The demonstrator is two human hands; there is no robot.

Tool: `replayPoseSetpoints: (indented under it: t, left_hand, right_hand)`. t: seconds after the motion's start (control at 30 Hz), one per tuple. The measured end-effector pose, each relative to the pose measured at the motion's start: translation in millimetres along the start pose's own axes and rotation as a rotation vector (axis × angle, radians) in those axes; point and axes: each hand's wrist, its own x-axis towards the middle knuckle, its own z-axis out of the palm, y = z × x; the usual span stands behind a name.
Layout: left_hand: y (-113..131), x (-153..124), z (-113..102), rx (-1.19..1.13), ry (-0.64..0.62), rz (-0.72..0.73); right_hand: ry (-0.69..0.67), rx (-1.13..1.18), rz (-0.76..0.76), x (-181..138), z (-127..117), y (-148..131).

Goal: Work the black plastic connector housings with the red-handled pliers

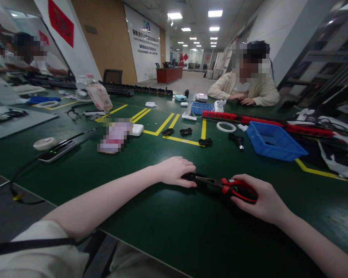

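Observation:
My right hand (262, 197) is wrapped round the red-and-black handles of a pair of long-nose pliers (224, 185). The pliers point left, low over the green table. At their tip is a small black part (191, 177), which my left hand (176, 172) grips between thumb and fingers. Its far end is hidden by my fingers, and I cannot tell whether the jaws clamp it. Farther off lie similar small black parts (186, 131), including one (205, 142) by the yellow tape.
A blue bin (274, 141) stands at the right, with a black tool (236, 141) beside it. A phone (116, 137), white case (137, 130), power bank (58, 151) and bottle (98, 94) are at left. Another person (243, 83) sits across the table (150, 239).

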Motion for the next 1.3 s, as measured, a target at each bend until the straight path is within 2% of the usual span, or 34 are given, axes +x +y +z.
replayPoseSetpoints:
  t: [0.2,0.63,0.97,1.3]
  left_hand:
    - [-0.9,-0.4,2.2,0.017,0.014,0.001]
    - [1.4,0.5,-2.1,-0.007,-0.007,-0.015]
    - [2.4,-0.1,-0.9,0.0,-0.004,-0.02]
    - [0.7,0.1,-0.6,-0.005,0.008,-0.009]
  right_hand:
    - [0.044,0.015,0.02,2.0,0.6,-4.2]
    - [0.057,-0.016,-0.069,-1.2,0.5,-3.1]
    - [0.006,-0.067,-0.094,0.2,-1.1,-0.5]
    - [0.021,-0.046,-0.08,-0.7,0.7,-2.4]
